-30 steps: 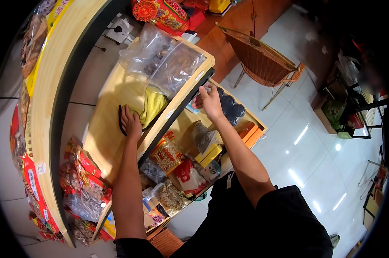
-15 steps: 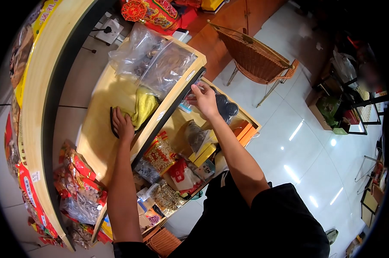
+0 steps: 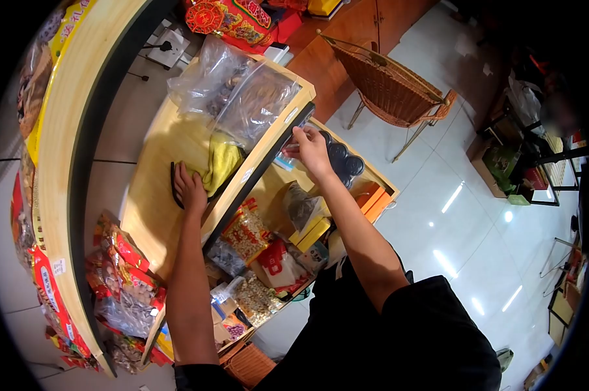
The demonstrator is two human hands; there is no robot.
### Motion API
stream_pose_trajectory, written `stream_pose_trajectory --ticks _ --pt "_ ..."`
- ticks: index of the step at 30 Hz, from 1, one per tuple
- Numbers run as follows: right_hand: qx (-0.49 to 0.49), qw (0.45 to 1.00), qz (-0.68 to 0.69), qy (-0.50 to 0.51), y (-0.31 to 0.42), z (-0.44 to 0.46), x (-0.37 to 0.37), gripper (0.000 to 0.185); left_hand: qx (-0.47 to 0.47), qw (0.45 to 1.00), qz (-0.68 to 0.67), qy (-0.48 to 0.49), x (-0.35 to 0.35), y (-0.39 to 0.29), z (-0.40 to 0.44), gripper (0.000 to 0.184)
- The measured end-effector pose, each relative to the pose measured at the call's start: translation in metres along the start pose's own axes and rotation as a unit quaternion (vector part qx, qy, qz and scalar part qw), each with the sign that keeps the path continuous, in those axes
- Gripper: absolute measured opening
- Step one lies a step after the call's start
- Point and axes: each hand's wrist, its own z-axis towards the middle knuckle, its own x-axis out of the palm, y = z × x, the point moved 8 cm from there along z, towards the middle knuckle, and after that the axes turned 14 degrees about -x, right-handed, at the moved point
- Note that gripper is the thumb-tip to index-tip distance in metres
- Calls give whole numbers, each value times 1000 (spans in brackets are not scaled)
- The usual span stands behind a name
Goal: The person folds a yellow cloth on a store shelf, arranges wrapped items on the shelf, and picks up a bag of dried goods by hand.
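Observation:
A crumpled yellow cloth [image 3: 224,161] lies on the wooden shelf board [image 3: 148,195]. My left hand [image 3: 190,190] rests beside it on the board, fingers stretched out and the thumb side touching the cloth. Along the outer side of that hand runs a thin black band [image 3: 175,176], partly covered by the fingers. My right hand [image 3: 312,151] is at the shelf's dark front edge [image 3: 258,173], its fingers bent close together. Something clear shows near those fingertips, but I cannot make it out. Black-lidded jars [image 3: 345,163] stand just right of this hand.
Clear plastic bags [image 3: 258,104] cover the shelf's far end. The lower compartment holds a nut bag [image 3: 247,231], yellow boxes [image 3: 312,234] and other packets. Red snack bags [image 3: 122,274] sit at left, near a curved wooden counter edge [image 3: 86,130]. A wicker chair [image 3: 398,91] stands beyond.
The whole view has shifted slightly, so things appear a little further right and lower. Both hands stay in nearly the same places against the shelf.

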Motion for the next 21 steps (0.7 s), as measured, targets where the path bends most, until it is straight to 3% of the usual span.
stream_pose_trajectory --ticks 4,13,21 --pt "-20 998 -61 -14 5 -5 5 49 1 1000 8 -6 1 3 0 55" --pt "-31 995 -90 -36 1 -1 1 45 12 1000 -5 -19 1 3 0 56" --pt "6 999 -35 36 -2 2 0 37 -2 1000 -5 -5 -2 -1 -2 56"
